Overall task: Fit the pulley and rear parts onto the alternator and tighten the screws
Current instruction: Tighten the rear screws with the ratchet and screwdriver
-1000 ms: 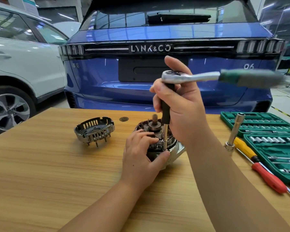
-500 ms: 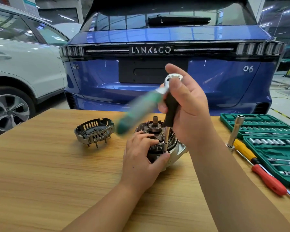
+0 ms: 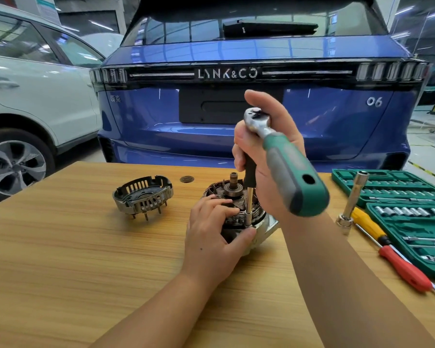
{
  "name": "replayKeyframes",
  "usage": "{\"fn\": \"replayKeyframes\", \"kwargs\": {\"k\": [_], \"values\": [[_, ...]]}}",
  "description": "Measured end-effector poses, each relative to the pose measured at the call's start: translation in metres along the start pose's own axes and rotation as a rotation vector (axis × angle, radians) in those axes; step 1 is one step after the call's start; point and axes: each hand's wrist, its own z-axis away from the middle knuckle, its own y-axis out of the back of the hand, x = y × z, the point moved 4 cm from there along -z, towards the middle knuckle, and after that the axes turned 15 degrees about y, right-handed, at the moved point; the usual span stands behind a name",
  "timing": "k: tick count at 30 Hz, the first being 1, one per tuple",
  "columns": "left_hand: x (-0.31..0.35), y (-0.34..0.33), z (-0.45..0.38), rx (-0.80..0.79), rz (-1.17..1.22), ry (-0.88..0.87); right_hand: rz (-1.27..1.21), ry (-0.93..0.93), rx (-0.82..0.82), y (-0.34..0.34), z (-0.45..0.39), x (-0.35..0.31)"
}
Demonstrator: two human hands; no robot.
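Fingers point(image 3: 246, 151) around ratchet point(image 3: 281, 156) extension.

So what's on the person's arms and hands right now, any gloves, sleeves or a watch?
Nothing is worn. The left hand and right hand are bare, with no gloves or rings visible. Both forearms are uncovered down to the bottom edge of the head view: no sleeves, no watch, no wristband. The fingernails look short and unpainted. A small dark mark shows on the back of the left hand.

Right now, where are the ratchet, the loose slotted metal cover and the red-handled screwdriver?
ratchet point(image 3: 290, 169): head view, on its green handle.
slotted metal cover point(image 3: 143, 197): head view, on its slotted side wall.
red-handled screwdriver point(image 3: 402, 270): head view, on the red grip.
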Motion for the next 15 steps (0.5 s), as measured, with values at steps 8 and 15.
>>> {"fn": "replayKeyframes", "kwargs": {"k": [8, 15], "values": [[0.001, 0.0, -0.001, 0.015, 0.034, -0.012, -0.234, -0.187, -0.031, 0.003, 0.0, 0.0], [0.002, -0.009, 0.009, 0.192, -0.13, -0.101, 0.225, -0.168, 0.232, 0.005, -0.001, -0.013]]}}
